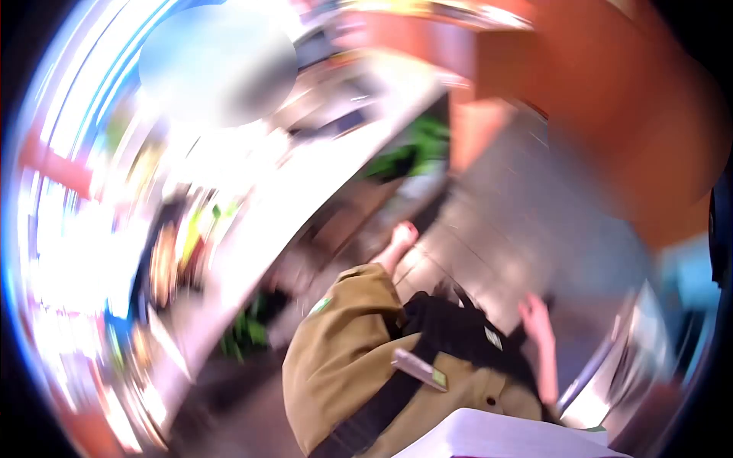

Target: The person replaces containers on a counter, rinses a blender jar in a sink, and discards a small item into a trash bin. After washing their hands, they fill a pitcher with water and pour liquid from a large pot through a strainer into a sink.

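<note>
Strong motion blur covers most of the view. My left hand hangs out past a tan sleeve, beside the counter's lower front. Its fingers look curled in, with nothing visible in them. Lower right, my right hand hangs over the floor, fingers loosely apart and holding nothing I can see. Between the hands lies the dark cloth worn over my tan shirt, with a dark strap across it. A small pale clip-like piece sits on the strap.
A long pale counter runs diagonally on the left, with blurred items on it. Green leaves show below its edge. Grey tiled floor lies ahead. A large orange surface fills the upper right. A white edge crosses the bottom.
</note>
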`<state>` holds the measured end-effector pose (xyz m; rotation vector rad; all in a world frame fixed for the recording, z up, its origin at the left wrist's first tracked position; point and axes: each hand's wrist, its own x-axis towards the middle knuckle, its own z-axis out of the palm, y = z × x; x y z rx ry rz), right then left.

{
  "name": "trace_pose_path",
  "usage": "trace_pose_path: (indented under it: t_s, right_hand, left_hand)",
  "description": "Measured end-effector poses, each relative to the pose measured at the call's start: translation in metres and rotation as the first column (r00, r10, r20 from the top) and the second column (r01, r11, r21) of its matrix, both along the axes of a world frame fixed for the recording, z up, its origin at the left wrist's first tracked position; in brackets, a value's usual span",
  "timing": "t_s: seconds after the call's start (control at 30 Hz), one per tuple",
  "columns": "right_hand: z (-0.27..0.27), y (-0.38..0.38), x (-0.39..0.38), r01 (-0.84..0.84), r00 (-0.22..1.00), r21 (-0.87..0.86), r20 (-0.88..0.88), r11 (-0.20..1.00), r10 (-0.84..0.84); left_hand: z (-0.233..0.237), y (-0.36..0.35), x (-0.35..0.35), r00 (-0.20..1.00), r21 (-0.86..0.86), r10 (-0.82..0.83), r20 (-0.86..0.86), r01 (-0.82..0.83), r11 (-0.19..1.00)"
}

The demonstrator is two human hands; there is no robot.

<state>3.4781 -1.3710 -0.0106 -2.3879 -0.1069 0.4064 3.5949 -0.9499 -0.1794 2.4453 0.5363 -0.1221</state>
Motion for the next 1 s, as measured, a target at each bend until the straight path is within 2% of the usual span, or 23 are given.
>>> trace_pose_path:
  t_s: [0.03,0.07,0.1,0.13,0.17,0.2,0.23,0.27,0.3,0.33,0.37,0.4,0.43,0.47,0.5,0.57,0.67,0.77,0.83,0.9,0.93,0.97,1.0]
  right_hand:
    - [-0.010,-0.046,0.013,0.168,0.986,0.104,-0.031,0.980,-0.166]
    - [0.007,-0.080,0.024,0.335,0.942,0.147,-0.062,0.931,-0.330]
    - [-0.001,-0.117,0.032,0.419,0.895,0.164,0.091,0.893,-0.437]
    - [-0.001,-0.148,0.041,0.527,0.824,0.195,0.122,0.827,-0.554]
    - [-0.007,-0.177,0.050,0.628,0.754,0.233,0.054,0.743,-0.654]
    - [-0.017,-0.211,0.064,0.646,0.713,0.360,0.032,0.673,-0.701]
    - [-0.022,-0.239,0.079,0.667,0.665,0.447,0.002,0.596,-0.746]
    - [0.007,-0.266,0.103,0.680,0.631,0.433,0.064,0.591,-0.773]
    - [0.030,-0.295,0.132,0.652,0.600,0.445,0.191,0.614,-0.777]
    - [0.065,-0.323,0.158,0.624,0.554,0.524,0.226,0.580,-0.801]
    - [0.108,-0.353,0.181,0.561,0.514,0.589,0.304,0.582,-0.802]
    - [0.181,-0.358,0.203,0.456,0.497,0.628,0.408,0.631,-0.766]
    - [0.204,-0.393,0.219,0.223,0.329,0.712,0.588,0.666,-0.739]
    - [0.231,-0.420,0.232,0.091,0.253,0.667,0.703,0.740,-0.665]
    - [0.248,-0.452,0.242,0.027,0.214,0.612,0.769,0.791,-0.602]
    - [0.265,-0.515,0.264,0.017,0.189,0.528,0.832,0.849,-0.521]
    - [0.252,-0.607,0.284,0.251,0.270,0.504,0.783,0.826,-0.560]
    - [0.240,-0.702,0.271,0.571,0.272,0.473,0.661,0.671,-0.699]
    - [0.255,-0.757,0.248,0.709,0.169,0.457,0.628,0.537,-0.759]
    - [0.272,-0.809,0.219,0.784,0.048,0.439,0.662,0.439,-0.748]
    - [0.282,-0.831,0.207,0.807,-0.004,0.423,0.701,0.411,-0.713]
    - [0.289,-0.855,0.199,0.816,-0.046,0.410,0.747,0.406,-0.663]
    - [0.296,-0.881,0.190,0.824,-0.075,0.388,0.796,0.412,-0.600]
  left_hand:
    - [0.014,-0.050,0.083,0.968,0.116,-0.248,0.027,0.244,0.963]
    - [0.016,-0.105,0.157,0.896,0.168,-0.378,0.232,0.346,0.923]
    - [-0.016,-0.151,0.244,0.898,-0.100,-0.398,0.188,0.421,0.902]
    - [0.013,-0.212,0.307,0.827,0.040,-0.558,-0.064,0.561,0.827]
    - [0.000,-0.269,0.358,0.818,-0.144,-0.568,0.095,0.576,0.805]
    - [-0.015,-0.326,0.406,0.796,-0.321,-0.555,0.241,0.605,0.729]
    - [0.003,-0.395,0.398,0.838,-0.548,-0.493,0.233,0.532,0.646]
    - [0.036,-0.459,0.397,0.887,-0.734,-0.412,0.210,0.421,0.533]
    - [0.035,-0.509,0.394,0.886,-0.794,-0.423,0.188,0.391,0.466]
    - [0.027,-0.543,0.392,0.759,-0.666,-0.647,0.072,0.520,0.535]
    - [0.011,-0.566,0.398,0.600,-0.530,-0.797,-0.075,0.652,0.541]
    - [-0.009,-0.567,0.404,0.438,-0.551,-0.869,-0.231,0.676,0.488]
    - [-0.030,-0.569,0.410,0.236,-0.577,-0.902,-0.361,0.704,0.415]
    - [-0.043,-0.570,0.418,0.084,-0.556,-0.885,-0.458,0.750,0.359]
    - [-0.050,-0.583,0.428,0.014,-0.512,-0.850,-0.527,0.793,0.330]
    - [-0.054,-0.623,0.466,-0.031,-0.425,-0.802,-0.597,0.860,0.283]
    - [-0.063,-0.732,0.545,-0.072,-0.341,-0.786,-0.614,0.923,0.181]
    - [-0.062,-0.886,0.621,-0.059,-0.256,-0.792,-0.608,0.959,0.125]
    - [-0.046,-1.012,0.659,0.012,-0.176,-0.797,-0.603,0.973,0.147]
    - [-0.037,-1.156,0.681,0.066,-0.146,-0.832,-0.550,0.974,0.174]
    - [-0.040,-1.235,0.681,0.063,-0.189,-0.878,-0.474,0.967,0.171]
    - [-0.052,-1.322,0.681,0.037,-0.339,-0.938,-0.345,0.927,0.161]
    - [-0.070,-1.415,0.671,0.011,-0.641,-0.990,-0.143,0.761,0.101]
